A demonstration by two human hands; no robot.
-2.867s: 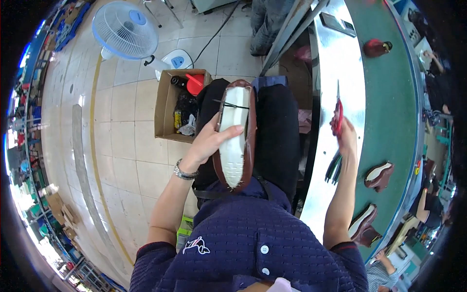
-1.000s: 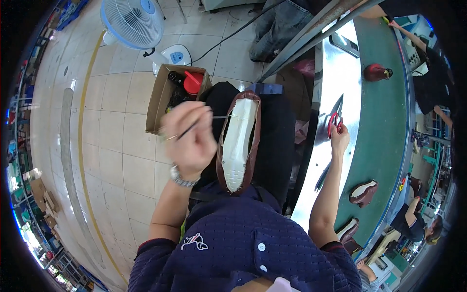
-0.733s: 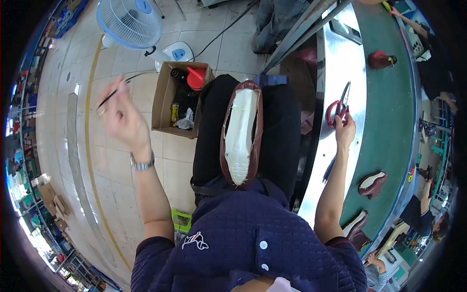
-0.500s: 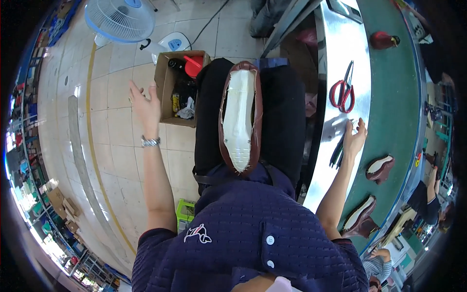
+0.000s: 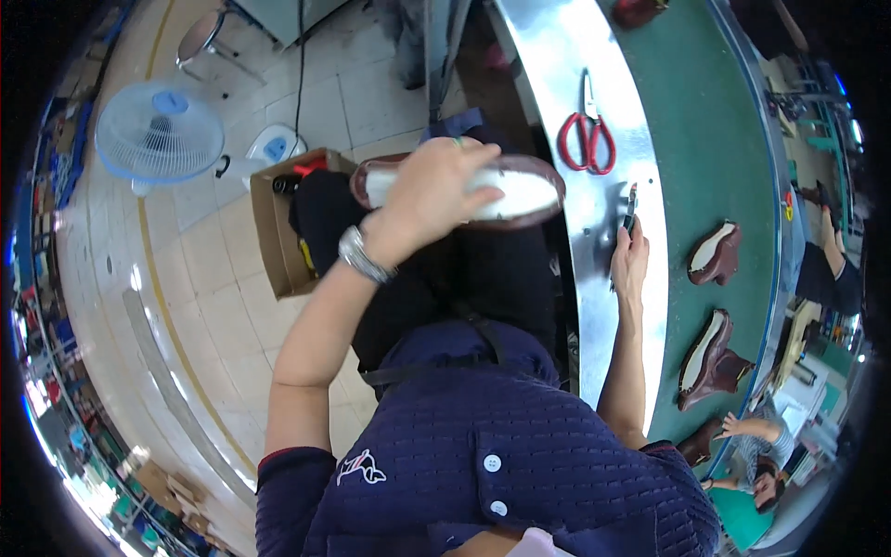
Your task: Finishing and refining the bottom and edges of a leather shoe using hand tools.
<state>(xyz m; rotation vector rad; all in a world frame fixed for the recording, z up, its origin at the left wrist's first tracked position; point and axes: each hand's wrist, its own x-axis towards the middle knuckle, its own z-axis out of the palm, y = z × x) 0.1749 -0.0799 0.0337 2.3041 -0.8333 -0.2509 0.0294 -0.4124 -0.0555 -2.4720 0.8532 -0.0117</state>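
Note:
A brown leather shoe upper on its last (image 5: 531, 195), white sole side facing up, lies crosswise over my thighs. My left hand (image 5: 434, 190) reaches across it with fingers and thumb bent around its middle, hiding that part. Over the metal bench strip (image 5: 608, 74), my right hand (image 5: 631, 265) pinches a slim dark tool (image 5: 630, 212) with a narrow tip; its exact kind is unclear. Red-handled scissors (image 5: 587, 139) lie on the strip, farther away than this hand.
Right of the strip, a green belt (image 5: 673, 111) carries several brown shoe uppers (image 5: 713, 252). A cardboard box (image 5: 278, 246) with odds and ends stands left of my legs. Beyond are a fan (image 5: 160, 133) and a stool (image 5: 200, 37). A co-worker (image 5: 761, 446) sits at far right.
The shoe upper has turned from lengthwise to crosswise on my lap. My left hand came in from the left onto it. My right hand has picked up the slim dark tool.

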